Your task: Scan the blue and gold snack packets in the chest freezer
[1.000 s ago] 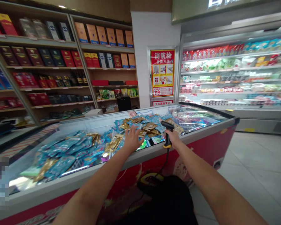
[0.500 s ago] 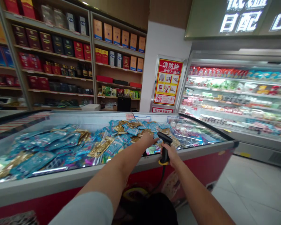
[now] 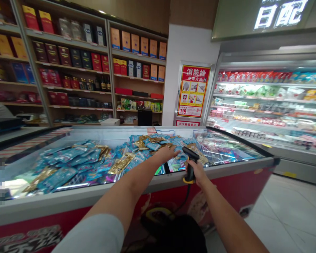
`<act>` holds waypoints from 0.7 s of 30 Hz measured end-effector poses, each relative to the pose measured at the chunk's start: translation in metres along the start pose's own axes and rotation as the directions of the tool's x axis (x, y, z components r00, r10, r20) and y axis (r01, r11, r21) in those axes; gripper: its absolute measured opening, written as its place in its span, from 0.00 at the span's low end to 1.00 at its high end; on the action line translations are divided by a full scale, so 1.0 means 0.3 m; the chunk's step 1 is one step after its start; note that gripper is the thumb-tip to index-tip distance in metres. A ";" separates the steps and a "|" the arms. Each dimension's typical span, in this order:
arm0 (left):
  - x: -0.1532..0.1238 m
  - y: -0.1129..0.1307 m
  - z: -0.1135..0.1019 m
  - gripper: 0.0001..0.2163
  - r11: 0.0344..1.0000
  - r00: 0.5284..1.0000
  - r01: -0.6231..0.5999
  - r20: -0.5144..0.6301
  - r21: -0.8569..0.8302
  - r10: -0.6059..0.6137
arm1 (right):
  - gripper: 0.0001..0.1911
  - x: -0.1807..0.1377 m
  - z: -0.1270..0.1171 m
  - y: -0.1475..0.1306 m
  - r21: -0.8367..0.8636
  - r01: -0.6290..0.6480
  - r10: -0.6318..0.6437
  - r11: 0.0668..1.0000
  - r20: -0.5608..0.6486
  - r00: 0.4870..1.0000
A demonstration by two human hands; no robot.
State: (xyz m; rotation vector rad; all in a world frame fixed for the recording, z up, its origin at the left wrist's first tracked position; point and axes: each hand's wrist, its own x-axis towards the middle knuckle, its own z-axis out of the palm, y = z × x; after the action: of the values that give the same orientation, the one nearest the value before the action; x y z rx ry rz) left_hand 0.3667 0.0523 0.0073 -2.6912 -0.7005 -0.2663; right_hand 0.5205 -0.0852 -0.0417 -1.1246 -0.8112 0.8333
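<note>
My right hand (image 3: 198, 171) grips a black barcode scanner (image 3: 191, 161) with a yellow base, held over the front rim of the chest freezer (image 3: 226, 168). A black cable hangs from it down the red freezer front. My left hand (image 3: 166, 154) reaches over the glass lid, fingers stretched out and resting on the pile of blue and gold snack packets (image 3: 147, 146) spread on top. The scanner's head sits just right of my left fingertips.
More blue and gold packets (image 3: 68, 165) lie on the left part of the lid. Wooden shelves (image 3: 76, 70) with boxed goods line the back wall. An open refrigerated case (image 3: 268, 102) stands at right. A red fire-safety poster (image 3: 192, 92) hangs on the white pillar. Tiled floor (image 3: 292, 218) lies at right.
My left hand has reached further right over the packets and lowered onto them. The scanner stays in my right hand. The view has shifted slightly left and up.
</note>
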 end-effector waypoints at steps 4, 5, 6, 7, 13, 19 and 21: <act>-0.140 -0.060 0.005 0.28 0.990 0.990 -0.140 -0.023 0.011 0.140 | 0.14 -0.010 0.010 -0.001 -0.010 0.025 -0.025 1.000 -0.017 1.000; -0.175 -0.073 0.009 0.27 0.986 0.985 -0.167 -0.027 0.018 0.168 | 0.13 -0.014 0.014 -0.002 -0.006 0.032 -0.032 0.999 -0.024 0.999; -0.209 -0.087 0.013 0.27 0.982 0.982 -0.185 -0.031 0.024 0.186 | 0.13 -0.017 0.018 -0.003 -0.001 0.037 -0.037 0.999 -0.036 0.999; -0.242 -0.100 0.013 0.27 0.981 0.981 -0.193 -0.031 0.027 0.194 | 0.13 -0.020 0.023 -0.004 0.002 0.040 -0.040 0.999 -0.050 0.998; -0.417 -0.179 -0.037 0.28 0.983 0.984 -0.180 0.008 -0.044 0.180 | 0.11 -0.028 0.048 -0.016 -0.027 0.030 -0.034 0.999 -0.135 0.990; -0.543 -0.219 -0.045 0.33 0.984 0.995 -0.096 -0.006 -0.148 0.096 | 0.12 -0.037 0.107 -0.010 -0.069 0.030 -0.039 0.997 -0.134 0.990; -0.590 -0.214 -0.041 0.36 0.984 0.998 -0.053 -0.050 -0.171 0.046 | 0.12 -0.049 0.152 -0.004 -0.104 0.019 -0.029 0.994 -0.095 0.995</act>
State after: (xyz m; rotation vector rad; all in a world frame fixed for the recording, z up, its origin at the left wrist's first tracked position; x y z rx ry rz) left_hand 0.1811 0.0231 -0.0100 -2.8510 -0.6221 -0.3913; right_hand 0.4741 -0.0792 -0.0319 -1.2349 -0.7927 0.7182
